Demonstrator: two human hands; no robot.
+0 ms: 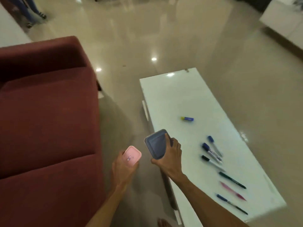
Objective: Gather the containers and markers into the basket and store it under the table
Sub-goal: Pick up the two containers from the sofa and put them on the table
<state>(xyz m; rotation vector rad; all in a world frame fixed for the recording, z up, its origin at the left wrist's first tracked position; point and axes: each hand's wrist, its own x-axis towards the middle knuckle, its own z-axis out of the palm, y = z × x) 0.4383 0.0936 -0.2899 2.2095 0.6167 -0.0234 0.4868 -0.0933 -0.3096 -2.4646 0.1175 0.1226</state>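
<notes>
My left hand [122,169] grips a small pink container [132,156] over the floor between the sofa and the table. My right hand [170,158] holds a larger blue-grey container [156,144] by its edge, just off the table's left side. On the white glass table [180,95] lie several markers: a blue-capped one [214,145], another blue-capped one [211,151], a black-capped one [212,163], a dark green one [232,180], a pink one [232,190] and a blue pen [231,204]. A short blue and yellow marker [187,118] lies farther up the table. No basket is in view.
A dark red sofa [45,120] fills the left side. Glossy beige floor [147,38] runs between sofa and table. A white cabinet [283,22] stands at the far right. A person's legs [31,12] show at the top left. My bare foot [162,223] is at the bottom edge.
</notes>
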